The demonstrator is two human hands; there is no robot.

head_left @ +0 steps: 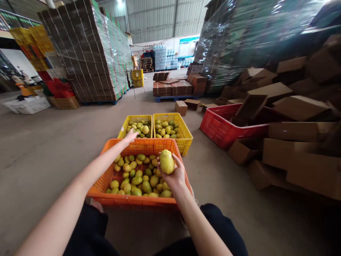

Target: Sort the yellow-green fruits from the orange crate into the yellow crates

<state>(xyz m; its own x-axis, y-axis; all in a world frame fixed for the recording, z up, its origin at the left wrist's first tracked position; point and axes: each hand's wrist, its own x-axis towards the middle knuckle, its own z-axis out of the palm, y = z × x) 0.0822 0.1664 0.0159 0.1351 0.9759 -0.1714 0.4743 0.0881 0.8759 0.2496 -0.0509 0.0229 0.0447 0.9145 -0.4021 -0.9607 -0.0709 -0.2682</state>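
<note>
My right hand (178, 175) is wrapped round a yellow-green lemon (167, 161), holding it upright over the right side of an orange crate (144, 200). Several yellow and green lemons (137, 180) lie loose in that crate, and its perforated bottom shows between them. My left hand (131, 135) reaches past the far rim to the left yellow crate (123, 127). Its fingers are stretched out, close above the lemons there; a pale yellow lemon (145, 129) lies just beyond the fingertips. Beside it, the right yellow crate (186, 133) also holds several lemons.
To the right, a red crate (218, 128) stands against a heap of cardboard boxes (290, 135). Farther back are flattened cartons on a blue pallet (173, 98) and a small box (181, 108). Tall wrapped stacks (80, 53) rise on both sides. A wicker basket (66, 102) sits left.
</note>
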